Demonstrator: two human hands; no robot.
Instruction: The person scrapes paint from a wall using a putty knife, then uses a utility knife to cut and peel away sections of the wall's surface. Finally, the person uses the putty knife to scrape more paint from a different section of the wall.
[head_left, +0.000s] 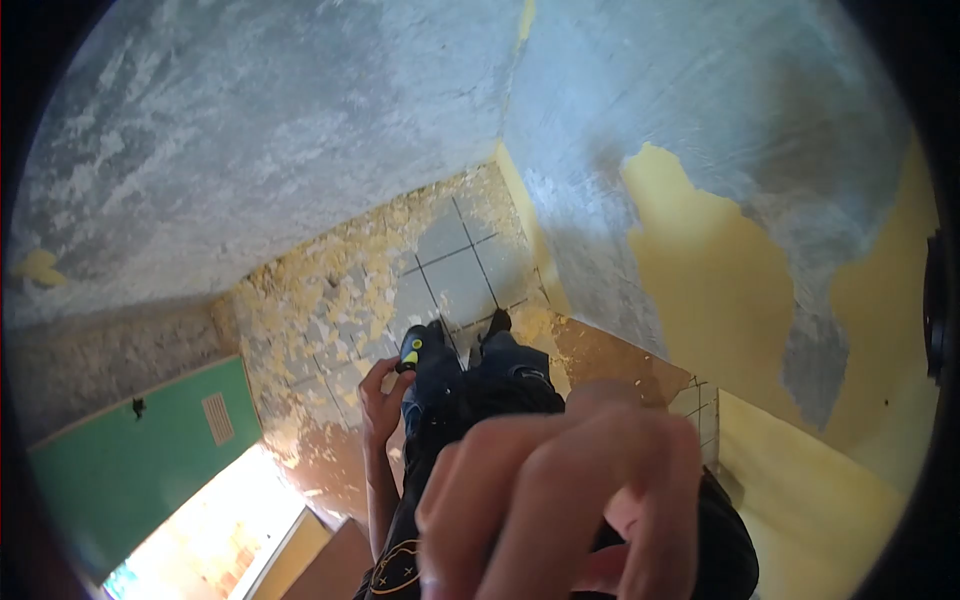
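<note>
At the left side of my legs, my left hand (378,402) is closed round a black tool handle with yellow-green marks (411,348); its working end cannot be made out. My right hand (570,490) is raised very close to the camera, large and blurred. Its fingers are bent inward, and anything inside them is hidden. Below, my dark trousers and shoes (497,322) show on the tiled floor (455,280). Yellow paint flakes (335,310) lie thickly scattered to the left of my feet.
A bare grey wall (270,130) meets a second wall (700,80) in a corner ahead. Ragged yellow paint (710,260) still covers part of the right wall. At lower left, a green door (140,450) stands beside a bright opening (220,530).
</note>
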